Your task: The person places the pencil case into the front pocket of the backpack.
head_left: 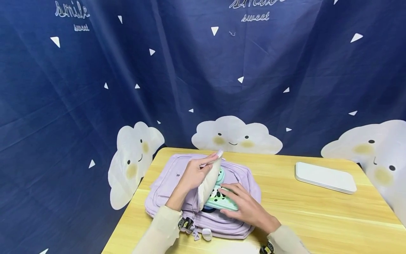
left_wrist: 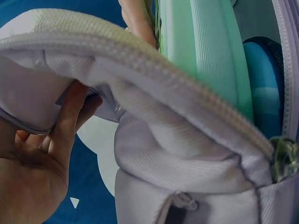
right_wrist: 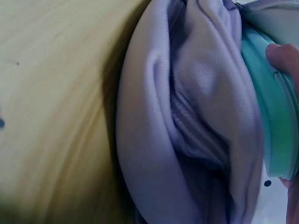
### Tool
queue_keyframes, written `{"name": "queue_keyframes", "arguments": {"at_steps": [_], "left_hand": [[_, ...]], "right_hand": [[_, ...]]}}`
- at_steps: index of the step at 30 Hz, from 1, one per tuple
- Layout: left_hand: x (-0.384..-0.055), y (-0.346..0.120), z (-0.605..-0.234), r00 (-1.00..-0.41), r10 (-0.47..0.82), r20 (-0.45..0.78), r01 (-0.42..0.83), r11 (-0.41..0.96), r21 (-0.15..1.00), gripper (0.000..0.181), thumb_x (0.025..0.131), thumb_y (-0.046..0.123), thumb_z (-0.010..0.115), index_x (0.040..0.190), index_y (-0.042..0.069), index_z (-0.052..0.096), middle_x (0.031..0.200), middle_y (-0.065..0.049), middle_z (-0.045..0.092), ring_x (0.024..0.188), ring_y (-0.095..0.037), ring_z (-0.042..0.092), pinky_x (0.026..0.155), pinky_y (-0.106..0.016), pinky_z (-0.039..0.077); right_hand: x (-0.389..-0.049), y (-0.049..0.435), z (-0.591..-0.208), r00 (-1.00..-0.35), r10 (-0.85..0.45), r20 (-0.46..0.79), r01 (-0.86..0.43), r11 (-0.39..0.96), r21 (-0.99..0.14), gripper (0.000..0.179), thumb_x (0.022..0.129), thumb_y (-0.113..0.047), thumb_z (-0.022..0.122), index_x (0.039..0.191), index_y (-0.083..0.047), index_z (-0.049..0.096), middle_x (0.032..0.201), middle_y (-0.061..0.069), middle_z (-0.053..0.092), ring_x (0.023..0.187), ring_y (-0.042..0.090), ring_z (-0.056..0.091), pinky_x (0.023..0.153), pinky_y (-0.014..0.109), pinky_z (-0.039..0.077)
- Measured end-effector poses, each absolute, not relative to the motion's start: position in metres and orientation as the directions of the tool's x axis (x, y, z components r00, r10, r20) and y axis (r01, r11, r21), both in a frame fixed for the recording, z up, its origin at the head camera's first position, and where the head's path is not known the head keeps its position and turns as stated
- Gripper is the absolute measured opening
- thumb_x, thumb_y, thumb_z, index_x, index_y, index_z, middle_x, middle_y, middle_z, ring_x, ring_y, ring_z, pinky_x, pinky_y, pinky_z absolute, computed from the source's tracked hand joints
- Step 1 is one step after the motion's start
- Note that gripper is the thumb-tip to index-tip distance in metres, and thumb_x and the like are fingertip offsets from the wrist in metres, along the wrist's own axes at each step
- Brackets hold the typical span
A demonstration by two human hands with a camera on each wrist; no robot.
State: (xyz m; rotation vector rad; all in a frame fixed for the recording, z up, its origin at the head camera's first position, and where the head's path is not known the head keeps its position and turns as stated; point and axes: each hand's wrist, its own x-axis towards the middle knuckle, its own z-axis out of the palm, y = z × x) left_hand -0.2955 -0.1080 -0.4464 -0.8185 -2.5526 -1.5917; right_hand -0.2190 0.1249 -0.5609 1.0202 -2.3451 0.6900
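Observation:
A lilac backpack [head_left: 169, 176] lies on the table, its unzipped front flap [head_left: 210, 178] raised. My left hand [head_left: 192, 174] holds that flap up by its edge. In the left wrist view, the fingers [left_wrist: 70, 112] of this hand lie against the fabric. My right hand [head_left: 245, 206] grips a mint-green case [head_left: 222, 203] with black spots, thumb on the near side and fingers over the top. The case sits partly inside the backpack's opening. Behind it shows a smaller rounded mint-green piece [head_left: 221, 175]. Beside it, in the left wrist view, is a blue zipped item [left_wrist: 264, 93].
A white flat box [head_left: 325, 177] lies at the right of the wooden table [head_left: 285, 208]. Zipper pulls and a pale tag [head_left: 207, 234] hang at the backpack's near edge. A dark blue curtain [head_left: 222, 70] with clouds hangs behind.

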Motion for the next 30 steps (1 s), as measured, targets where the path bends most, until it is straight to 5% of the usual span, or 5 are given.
{"name": "queue_keyframes", "arguments": {"at_steps": [18, 26, 30], "left_hand": [[-0.297, -0.115, -0.452, -0.883, 0.384, 0.271, 0.406, 0.333, 0.851, 0.037, 0.107, 0.007, 0.065, 0.142, 0.016, 0.074, 0.152, 0.005, 0.066, 0.147, -0.021, 0.058, 0.115, -0.043, 0.055], [-0.298, -0.115, -0.453, -0.878, 0.386, 0.284, 0.418, 0.328, 0.847, 0.037, 0.107, 0.007, 0.065, 0.142, 0.016, 0.074, 0.152, 0.006, 0.066, 0.147, -0.02, 0.059, 0.114, -0.043, 0.056], [-0.298, -0.115, -0.453, -0.878, 0.386, 0.282, 0.416, 0.328, 0.848, 0.038, 0.107, 0.006, 0.065, 0.142, 0.016, 0.074, 0.152, 0.006, 0.066, 0.147, -0.019, 0.059, 0.114, -0.042, 0.057]], "right_hand": [[-0.202, 0.142, -0.564, -0.697, -0.477, 0.536, -0.698, 0.623, -0.354, 0.072, 0.092, -0.042, 0.088, 0.156, -0.023, 0.061, 0.159, 0.007, 0.06, 0.143, 0.024, 0.057, 0.112, 0.052, 0.057], [-0.195, 0.155, -0.567, -0.711, -0.433, 0.555, -0.683, 0.613, -0.397, 0.068, 0.091, -0.039, 0.089, 0.152, -0.023, 0.065, 0.157, 0.004, 0.061, 0.142, 0.021, 0.058, 0.126, 0.021, 0.037], [-0.192, 0.156, -0.568, -0.727, -0.409, 0.552, -0.668, 0.606, -0.431, 0.067, 0.091, -0.035, 0.09, 0.152, -0.023, 0.065, 0.157, 0.005, 0.061, 0.143, 0.023, 0.058, 0.127, 0.021, 0.036]]}}
